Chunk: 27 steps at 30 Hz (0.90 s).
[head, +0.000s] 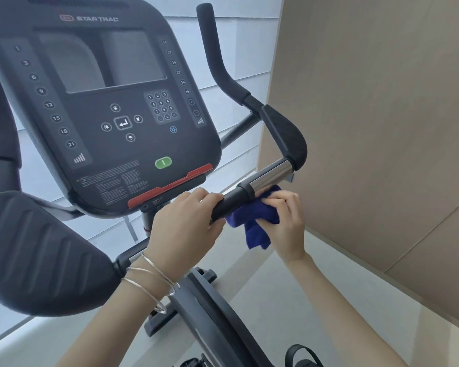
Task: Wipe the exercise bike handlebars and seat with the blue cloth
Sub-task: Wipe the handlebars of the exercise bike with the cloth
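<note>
- Handlebar (pixel 231 201): right-side bar. A black sleeve rises to the right into a chrome section (pixel 272 172), then a black padded rest (pixel 284 133) and an upright black horn (pixel 210 43).
- Left hand (pixel 186 221): set on the black sleeve of the handlebar, just below the console. Fingers are curled over the top of the bar and clamped on it, with the thumb underneath.
- Bangles (pixel 154 279): several thin silver hoops, loose on the left wrist.
- Right hand (pixel 286 223): just beside the left hand, farther along the bar. Fingers are together and curled, pinching the blue cloth against the underside of the bar.
- Blue cloth (pixel 252 221): dark blue and bunched. It is pressed to the handlebar where the black sleeve meets the chrome section. A loose end hangs below the bar between the two hands.
- Console (pixel 104 102): dark panel marked STAR TRAC. It has a blank screen, number keypad, arrow keys, a green button (pixel 163 162) and a red strip (pixel 170 185) along the lower edge.
- Left padded rest (pixel 37 247): large, black and ribbed, in the lower-left foreground.
- Bike frame (pixel 210 313): dark beam running down below the hands. A black pedal strap (pixel 302 353) lies at the bottom edge.
- Wall (pixel 382 102): beige panels on the right, close to the handlebar end.
- Floor (pixel 276 300): pale, beneath the frame.
</note>
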Available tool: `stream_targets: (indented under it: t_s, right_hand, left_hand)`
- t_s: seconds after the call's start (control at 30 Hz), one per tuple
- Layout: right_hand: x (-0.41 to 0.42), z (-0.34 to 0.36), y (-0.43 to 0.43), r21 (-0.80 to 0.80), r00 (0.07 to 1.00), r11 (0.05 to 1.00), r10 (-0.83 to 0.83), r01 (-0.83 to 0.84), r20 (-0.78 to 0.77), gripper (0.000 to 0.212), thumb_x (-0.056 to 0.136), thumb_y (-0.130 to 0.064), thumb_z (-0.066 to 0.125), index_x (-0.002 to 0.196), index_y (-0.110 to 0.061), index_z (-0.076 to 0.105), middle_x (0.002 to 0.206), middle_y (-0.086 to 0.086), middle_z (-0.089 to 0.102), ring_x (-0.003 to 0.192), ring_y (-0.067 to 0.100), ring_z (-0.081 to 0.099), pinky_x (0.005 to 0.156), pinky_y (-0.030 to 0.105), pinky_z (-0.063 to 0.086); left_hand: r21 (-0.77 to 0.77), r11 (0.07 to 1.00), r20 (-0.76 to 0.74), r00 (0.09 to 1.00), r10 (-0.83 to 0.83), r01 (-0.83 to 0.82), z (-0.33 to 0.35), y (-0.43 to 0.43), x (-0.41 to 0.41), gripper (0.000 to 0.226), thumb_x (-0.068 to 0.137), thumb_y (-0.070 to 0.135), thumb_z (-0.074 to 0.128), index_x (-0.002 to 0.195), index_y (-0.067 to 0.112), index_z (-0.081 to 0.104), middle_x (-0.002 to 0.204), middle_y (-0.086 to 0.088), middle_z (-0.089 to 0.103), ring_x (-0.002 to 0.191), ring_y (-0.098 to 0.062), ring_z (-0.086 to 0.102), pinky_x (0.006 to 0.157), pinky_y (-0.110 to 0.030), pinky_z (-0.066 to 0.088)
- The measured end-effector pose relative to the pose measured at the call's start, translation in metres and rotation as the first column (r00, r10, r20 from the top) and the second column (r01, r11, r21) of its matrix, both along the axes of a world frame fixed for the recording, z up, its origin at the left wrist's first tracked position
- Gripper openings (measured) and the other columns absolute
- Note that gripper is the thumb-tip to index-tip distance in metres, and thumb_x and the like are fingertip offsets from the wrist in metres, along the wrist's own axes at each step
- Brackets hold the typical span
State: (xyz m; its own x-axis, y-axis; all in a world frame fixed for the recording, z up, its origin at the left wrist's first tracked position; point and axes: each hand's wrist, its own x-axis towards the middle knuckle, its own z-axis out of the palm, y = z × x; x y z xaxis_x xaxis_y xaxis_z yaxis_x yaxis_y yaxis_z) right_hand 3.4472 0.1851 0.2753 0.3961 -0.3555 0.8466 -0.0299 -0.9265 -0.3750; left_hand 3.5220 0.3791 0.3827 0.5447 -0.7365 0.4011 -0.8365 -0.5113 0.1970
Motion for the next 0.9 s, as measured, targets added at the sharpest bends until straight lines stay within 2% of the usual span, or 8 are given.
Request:
stream_targets:
  t_s: [0.17,0.27,0.4,0.57,0.63,0.7,0.8,0.9]
  right_hand:
    - [-0.002,0.012,-0.027,0.146,0.988,0.977,-0.157,0.154,0.010,0.028,0.069,-0.018,0.064,0.091,0.000,0.064,0.095,0.018,0.061,0.093,0.022,0.047,0.084,0.023,0.043]
    - [-0.012,0.016,-0.021,0.015,0.998,0.998,-0.064,0.064,-0.005,0.027,0.074,-0.021,0.062,0.091,0.000,0.065,0.099,0.012,0.059,0.093,0.022,0.049,0.088,0.016,0.040]
    - [-0.043,0.037,-0.019,-0.204,0.996,0.977,0.054,-0.068,-0.076,0.020,0.079,-0.009,0.062,0.098,-0.006,0.063,0.104,0.003,0.052,0.096,0.026,0.053,0.087,0.031,0.047]
    - [-0.056,0.113,-0.038,-0.104,0.994,0.994,-0.020,0.031,0.106,0.028,0.076,-0.002,0.067,0.102,-0.011,0.062,0.107,0.003,0.052,0.098,0.032,0.055,0.091,0.034,0.045]
    - [-0.044,0.140,-0.039,-0.066,0.999,0.997,0.036,-0.037,-0.008,0.031,0.075,-0.003,0.065,0.104,-0.015,0.063,0.107,-0.003,0.053,0.100,0.024,0.056,0.090,0.027,0.045]
    - [-0.026,0.152,-0.034,-0.030,0.967,0.991,0.121,-0.131,-0.224,0.032,0.077,-0.004,0.065,0.105,-0.019,0.064,0.106,-0.006,0.055,0.101,0.019,0.055,0.088,0.031,0.047]
    - [0.005,0.148,-0.020,0.024,0.823,0.970,0.219,-0.243,-0.524,0.033,0.083,-0.011,0.061,0.114,-0.023,0.063,0.112,-0.005,0.060,0.107,0.016,0.052,0.093,0.039,0.046]
    - [0.032,0.134,-0.007,-0.043,0.754,0.955,0.202,-0.292,-0.625,0.035,0.085,-0.015,0.054,0.117,-0.026,0.060,0.109,-0.006,0.063,0.105,0.015,0.052,0.087,0.037,0.049]
  left_hand:
    - [0.034,0.999,-0.001,1.000,0.016,-0.016,0.000,0.008,0.001,0.037,0.090,0.038,0.050,0.127,0.035,0.045,0.114,0.012,0.057,0.103,-0.014,0.053,0.067,-0.027,0.044]
    - [0.035,0.999,-0.019,1.000,0.011,-0.010,-0.002,0.007,0.001,0.038,0.091,0.037,0.049,0.128,0.034,0.044,0.115,0.010,0.057,0.103,-0.015,0.053,0.066,-0.027,0.042]
    - [0.040,0.999,-0.019,1.000,-0.001,0.002,-0.001,0.006,0.003,0.038,0.090,0.038,0.050,0.127,0.032,0.045,0.114,0.010,0.058,0.102,-0.015,0.054,0.070,-0.030,0.048]
    - [0.064,0.998,0.020,1.000,0.010,-0.011,-0.001,0.003,0.001,0.033,0.089,0.038,0.050,0.121,0.029,0.048,0.109,0.009,0.058,0.097,-0.016,0.054,0.070,-0.032,0.052]
    - [0.065,0.998,0.034,0.999,0.011,-0.013,0.000,0.002,0.000,0.032,0.089,0.037,0.050,0.119,0.027,0.050,0.107,0.008,0.059,0.094,-0.017,0.055,0.068,-0.033,0.053]
    - [0.062,0.998,0.040,0.999,0.015,-0.018,-0.001,0.002,0.000,0.032,0.089,0.038,0.051,0.119,0.027,0.050,0.107,0.007,0.059,0.094,-0.018,0.055,0.068,-0.032,0.052]
    - [0.065,0.998,0.040,0.999,0.014,-0.017,-0.001,0.005,0.000,0.036,0.088,0.040,0.052,0.123,0.029,0.049,0.109,0.008,0.059,0.097,-0.018,0.055,0.069,-0.033,0.050]
    - [0.056,0.998,0.019,1.000,0.018,-0.019,-0.001,0.007,0.000,0.039,0.087,0.041,0.055,0.124,0.030,0.051,0.107,0.008,0.061,0.096,-0.020,0.056,0.067,-0.033,0.047]
